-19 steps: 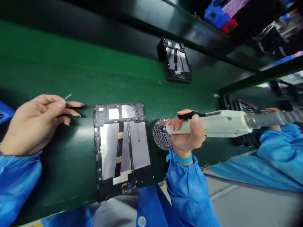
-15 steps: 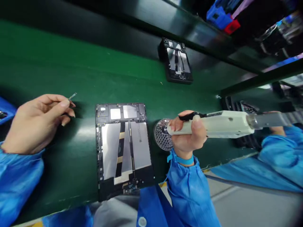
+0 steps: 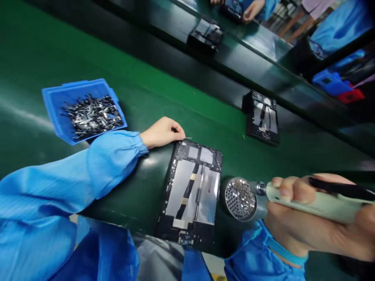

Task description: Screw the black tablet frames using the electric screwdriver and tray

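Resting on the green conveyor belt [image 3: 123,78], an opened tablet [image 3: 191,193] is lying between the person's two hands near the belt's front edge.
The left hand [image 3: 161,132] is pinching a thin metal piece [image 3: 188,137] at the tablet's top left corner, fingers together; the right hand [image 3: 307,226] is gripping an electric screwdriver [image 3: 316,201], its tip over a round perforated screw dish [image 3: 239,198] just right of the tablet. A blue tray [image 3: 55,101] of small metal parts is sitting beyond the left sleeve, and another opened tablet [image 3: 262,121] is lying farther along. Since a moment ago the view has swung left, revealing the tray, and the left hand has come in to the tablet. The screwdriver's rear is running out of frame, and the pinched piece is too small to identify.
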The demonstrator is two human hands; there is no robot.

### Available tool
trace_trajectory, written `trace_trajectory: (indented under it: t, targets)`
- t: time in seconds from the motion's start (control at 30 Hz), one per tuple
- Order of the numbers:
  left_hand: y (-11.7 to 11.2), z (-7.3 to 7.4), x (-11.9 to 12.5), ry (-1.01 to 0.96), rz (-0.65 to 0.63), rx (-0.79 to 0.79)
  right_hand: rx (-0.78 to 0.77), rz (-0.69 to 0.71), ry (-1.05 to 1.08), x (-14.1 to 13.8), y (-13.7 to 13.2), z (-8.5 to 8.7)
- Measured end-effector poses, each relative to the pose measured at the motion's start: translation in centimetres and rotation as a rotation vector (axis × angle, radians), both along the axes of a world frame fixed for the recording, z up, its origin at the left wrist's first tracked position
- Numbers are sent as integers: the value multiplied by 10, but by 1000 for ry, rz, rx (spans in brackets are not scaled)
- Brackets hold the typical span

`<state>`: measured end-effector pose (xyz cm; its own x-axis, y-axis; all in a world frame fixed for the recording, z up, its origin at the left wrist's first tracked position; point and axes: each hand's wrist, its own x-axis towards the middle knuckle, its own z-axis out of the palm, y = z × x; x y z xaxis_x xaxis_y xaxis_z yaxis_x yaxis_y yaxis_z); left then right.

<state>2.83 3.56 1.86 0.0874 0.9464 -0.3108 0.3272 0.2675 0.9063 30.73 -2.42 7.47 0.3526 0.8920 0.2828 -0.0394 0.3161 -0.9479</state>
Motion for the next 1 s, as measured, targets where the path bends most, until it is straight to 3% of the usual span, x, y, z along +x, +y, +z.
trace_trajectory:
  t: [0.17,0.37,0.57,0.73,1.0]
  targets:
    - [0,-10,-4,10,-36,17,-24,228,32,-59,17,4]
    - [-2,-26,-3,-28,-28,103,25,315,35,-110,38,5]
    - [-1,-40,-1,-163,-31,54,10,367,68,-149,53,-3]
    - [-1,-43,-2,-177,-33,69,-2,338,71,-167,58,-13]
    - [-7,-40,2,-136,-25,94,-15,363,43,-170,59,-24]
